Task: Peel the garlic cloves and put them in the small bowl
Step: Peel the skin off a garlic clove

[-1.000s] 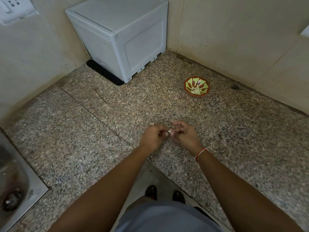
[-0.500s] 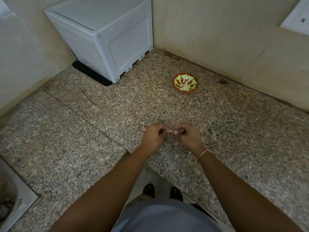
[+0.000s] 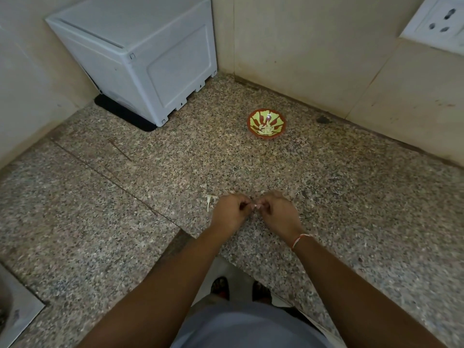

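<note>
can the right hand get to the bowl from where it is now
Probably yes: bare counter lies between the right hand and the bowl, nothing in the way, though it now pinches a garlic clove with the left hand.

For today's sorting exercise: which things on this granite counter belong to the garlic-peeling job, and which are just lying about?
Part of the job:
garlic clove, pinched between left hand and right hand
small bowl
peeled skins beside the left hand

Just lying about:
white box
wall socket
sink

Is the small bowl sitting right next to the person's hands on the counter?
No, the small bowl stands apart near the back wall, well beyond the left hand and right hand.
</note>
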